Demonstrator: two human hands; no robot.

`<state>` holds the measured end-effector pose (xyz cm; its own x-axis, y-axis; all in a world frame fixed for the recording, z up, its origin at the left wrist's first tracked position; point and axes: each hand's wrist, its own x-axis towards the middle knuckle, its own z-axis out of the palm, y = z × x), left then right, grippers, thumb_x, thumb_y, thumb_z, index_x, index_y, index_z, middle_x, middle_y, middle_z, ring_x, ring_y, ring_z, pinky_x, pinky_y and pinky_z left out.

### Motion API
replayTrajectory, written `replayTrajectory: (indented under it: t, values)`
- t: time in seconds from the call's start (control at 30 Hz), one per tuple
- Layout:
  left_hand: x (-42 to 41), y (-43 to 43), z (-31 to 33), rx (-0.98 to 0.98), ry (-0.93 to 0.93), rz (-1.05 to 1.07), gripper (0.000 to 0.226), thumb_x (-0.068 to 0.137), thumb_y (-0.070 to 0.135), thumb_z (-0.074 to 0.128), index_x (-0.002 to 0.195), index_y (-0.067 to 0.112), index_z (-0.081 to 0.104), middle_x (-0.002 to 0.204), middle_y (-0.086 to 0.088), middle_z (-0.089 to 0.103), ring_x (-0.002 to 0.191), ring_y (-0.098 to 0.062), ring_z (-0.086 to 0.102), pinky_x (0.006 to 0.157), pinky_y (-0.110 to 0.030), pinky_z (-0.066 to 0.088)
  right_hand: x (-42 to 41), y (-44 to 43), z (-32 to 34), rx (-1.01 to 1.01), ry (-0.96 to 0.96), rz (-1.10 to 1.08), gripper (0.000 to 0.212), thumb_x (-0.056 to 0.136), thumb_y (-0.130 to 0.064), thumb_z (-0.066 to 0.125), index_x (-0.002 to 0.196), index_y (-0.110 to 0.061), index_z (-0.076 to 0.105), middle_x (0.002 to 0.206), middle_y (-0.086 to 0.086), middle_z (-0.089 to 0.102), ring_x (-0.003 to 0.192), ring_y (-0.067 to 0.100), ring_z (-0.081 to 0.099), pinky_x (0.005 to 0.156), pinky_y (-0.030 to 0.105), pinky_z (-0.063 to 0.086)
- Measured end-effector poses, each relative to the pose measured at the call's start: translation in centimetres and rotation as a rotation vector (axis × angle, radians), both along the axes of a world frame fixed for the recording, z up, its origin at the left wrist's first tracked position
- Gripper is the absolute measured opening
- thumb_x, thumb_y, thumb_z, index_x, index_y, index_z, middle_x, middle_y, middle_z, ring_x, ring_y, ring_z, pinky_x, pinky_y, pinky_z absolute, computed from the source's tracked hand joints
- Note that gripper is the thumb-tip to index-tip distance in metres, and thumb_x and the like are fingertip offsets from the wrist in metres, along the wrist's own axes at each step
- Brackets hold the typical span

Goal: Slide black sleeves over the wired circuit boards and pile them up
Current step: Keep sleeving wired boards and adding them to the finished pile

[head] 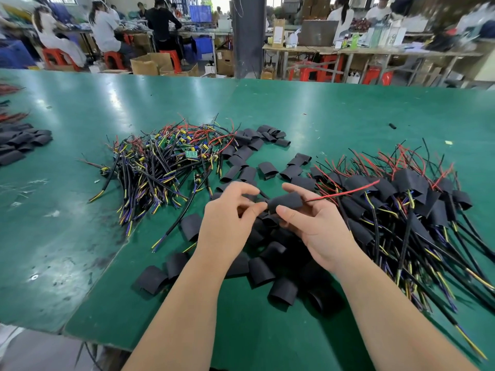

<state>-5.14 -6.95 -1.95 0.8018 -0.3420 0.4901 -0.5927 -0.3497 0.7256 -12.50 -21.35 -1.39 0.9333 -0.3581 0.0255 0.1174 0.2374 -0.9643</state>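
Head view, near to far: loose sleeves (284, 290) on bench (80, 210) by the wrists. Past them, both hands work one sleeve (285, 202), long axis L–R btwn them. Right hand (321, 226) fingers curl round its body, left hand (227, 223) fingers pinch its L end. Red wire (345, 193) sticks out R. Done pile (401, 204) just R, nearer right hand; bare boards (166, 156) farther L.

1. You are in an electronics assembly workshop, at a long green worktable (348, 108).
2. A grey pillar (246, 36) stands behind it.
3. Left of the pillar, workers (107, 30) sit on red stools (113, 59) at benches.
4. Right of the pillar, more benches (401, 52) carry boxes (278, 33).
5. In front of the pillar, wired boards (171, 153) and black sleeves (241, 159) lie in heaps.
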Motion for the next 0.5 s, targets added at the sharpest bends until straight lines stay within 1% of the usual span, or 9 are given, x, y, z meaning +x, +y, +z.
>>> replayTrajectory:
  t: [0.07,0.13,0.17,0.23,0.27,0.33,0.4,0.43,0.5]
  values:
    - [0.2,0.1,-0.1,-0.055,0.039,0.009,0.020,0.081,0.026,0.074,0.096,0.022,0.060,0.072,0.028,0.066,0.065,0.004,0.060,0.065,-0.005,0.040,0.0,0.3,0.3,0.115,-0.011,0.006,0.049,0.076,0.004,0.068,0.118,-0.019,0.062,0.089,0.009,0.067,0.077,0.018,0.063,0.070,0.025,0.053]
    - [0.2,0.1,-0.1,-0.101,-0.007,0.021,0.021,0.083,0.033,0.071,0.096,0.028,0.055,0.070,0.024,0.067,0.064,0.004,0.061,0.065,-0.005,0.041,0.2,0.3,0.9,0.259,-0.034,-0.035,0.042,0.074,0.004,0.066,0.111,-0.016,0.061,0.076,0.004,0.065,0.068,0.015,0.064,0.062,0.021,0.053]
    - [0.2,0.1,-0.1,-0.131,-0.010,0.026,0.018,0.085,0.038,0.067,0.095,0.031,0.054,0.070,0.018,0.069,0.064,0.002,0.062,0.067,-0.009,0.044,0.3,0.1,1.3,0.337,-0.044,-0.069,0.032,0.077,0.005,0.064,0.103,-0.013,0.058,0.074,0.005,0.066,0.065,0.014,0.066,0.057,0.018,0.052]
    - [0.4,0.2,-0.2,-0.183,0.019,0.046,0.013,0.090,0.045,0.053,0.093,0.032,0.054,0.076,0.012,0.069,0.067,-0.002,0.065,0.068,-0.024,0.052,0.3,-1.0,2.5,0.476,-0.062,-0.161,0.013,0.087,0.004,0.057,0.088,-0.008,0.052,0.075,0.012,0.067,0.059,0.012,0.068,0.049,0.014,0.048]
    - [0.6,0.4,-0.3,-0.195,0.030,0.075,0.016,0.093,0.044,0.047,0.092,0.030,0.055,0.077,0.013,0.069,0.068,-0.001,0.064,0.068,-0.026,0.052,0.1,-1.8,3.2,0.512,-0.083,-0.215,0.011,0.090,0.002,0.054,0.083,-0.007,0.050,0.073,0.013,0.064,0.058,0.012,0.068,0.047,0.013,0.046]
    - [1.3,0.7,-0.6,-0.192,0.062,0.164,0.018,0.097,0.037,0.044,0.092,0.025,0.057,0.077,0.016,0.067,0.069,0.002,0.062,0.067,-0.022,0.047,-0.5,-3.8,4.8,0.523,-0.160,-0.316,0.013,0.092,-0.003,0.054,0.080,-0.005,0.052,0.061,0.007,0.057,0.057,0.012,0.068,0.046,0.013,0.044]
    - [1.8,1.0,-0.9,-0.164,0.093,0.250,0.010,0.097,0.026,0.049,0.092,0.023,0.057,0.079,0.015,0.067,0.074,0.004,0.060,0.065,-0.011,0.040,-1.5,-5.8,6.5,0.410,-0.194,-0.431,0.010,0.091,-0.006,0.058,0.081,-0.006,0.056,0.055,0.002,0.056,0.051,0.010,0.062,0.046,0.015,0.044]
    - [1.9,1.1,-0.9,-0.142,0.099,0.277,0.008,0.096,0.022,0.051,0.093,0.023,0.058,0.080,0.013,0.066,0.077,0.003,0.059,0.064,-0.007,0.038,-2.1,-6.9,7.2,0.276,-0.179,-0.505,0.009,0.089,-0.007,0.061,0.080,-0.008,0.059,0.054,-0.001,0.058,0.048,0.008,0.059,0.047,0.016,0.044]
    - [1.8,1.1,-0.9,-0.097,0.095,0.301,0.008,0.094,0.017,0.053,0.094,0.021,0.060,0.079,0.010,0.065,0.077,-0.002,0.059,0.065,-0.008,0.039,-3.1,-8.7,8.5,-0.134,-0.079,-0.676,0.006,0.082,-0.013,0.067,0.078,-0.016,0.065,0.056,-0.004,0.063,0.049,0.007,0.057,0.050,0.020,0.046]
